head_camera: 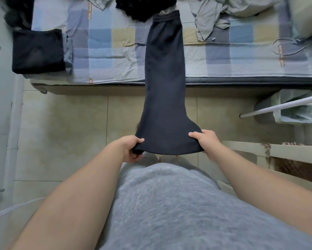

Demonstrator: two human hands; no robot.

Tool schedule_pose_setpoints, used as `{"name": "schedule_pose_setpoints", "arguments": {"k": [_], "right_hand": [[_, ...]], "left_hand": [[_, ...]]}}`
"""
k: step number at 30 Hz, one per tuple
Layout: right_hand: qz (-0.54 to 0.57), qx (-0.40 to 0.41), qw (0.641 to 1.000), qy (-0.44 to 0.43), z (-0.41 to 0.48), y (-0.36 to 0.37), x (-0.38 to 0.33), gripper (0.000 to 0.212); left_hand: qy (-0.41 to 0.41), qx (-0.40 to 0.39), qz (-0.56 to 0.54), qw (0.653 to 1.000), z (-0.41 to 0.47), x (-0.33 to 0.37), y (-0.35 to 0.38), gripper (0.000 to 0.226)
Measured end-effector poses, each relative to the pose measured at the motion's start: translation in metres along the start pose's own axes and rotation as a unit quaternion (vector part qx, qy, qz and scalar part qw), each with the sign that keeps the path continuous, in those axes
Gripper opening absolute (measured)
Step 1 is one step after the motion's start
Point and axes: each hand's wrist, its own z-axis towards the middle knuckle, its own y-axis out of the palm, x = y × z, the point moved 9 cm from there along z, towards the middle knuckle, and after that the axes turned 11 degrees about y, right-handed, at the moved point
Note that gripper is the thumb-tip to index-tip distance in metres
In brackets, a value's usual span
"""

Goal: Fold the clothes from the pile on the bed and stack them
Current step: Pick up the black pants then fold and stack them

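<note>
Dark navy trousers [165,69] lie stretched lengthwise from the checked bed [104,51] out over the floor, folded leg on leg, waistband at the far end. My left hand [133,149] grips the near left corner of the leg ends. My right hand [204,140] grips the near right corner. A stack of folded clothes [38,51], dark on top and grey beneath, sits at the bed's left end. A black garment [142,6] and crumpled grey clothes [214,18] lie at the far side of the bed.
A white cable [286,46] loops on the bed at right. A lined waste bin [294,107] stands on the tiled floor, crossed by a white rod [277,107]. A white wooden frame [277,152] is close on my right. A wall runs along the left.
</note>
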Motion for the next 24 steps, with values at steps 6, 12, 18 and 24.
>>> {"name": "schedule_pose_setpoints", "arguments": {"k": [6,12,18,24], "right_hand": [[0.086,0.002,0.996,0.015,-0.01,-0.014,-0.003,0.018],[0.18,0.004,0.984,0.003,-0.015,-0.022,-0.081,0.02],[0.217,0.001,0.976,-0.013,0.009,-0.019,-0.201,0.032],[0.248,0.018,0.968,0.021,0.073,-0.001,-0.345,0.02]], "left_hand": [[0.061,-0.011,-0.072,0.995,-0.011,0.032,0.016,0.016],[0.12,-0.04,-0.133,0.983,-0.018,0.109,0.031,0.013],[0.158,-0.058,-0.184,0.968,-0.002,0.231,0.032,0.015],[0.16,-0.057,-0.187,0.968,0.044,0.385,0.029,0.019]]}}
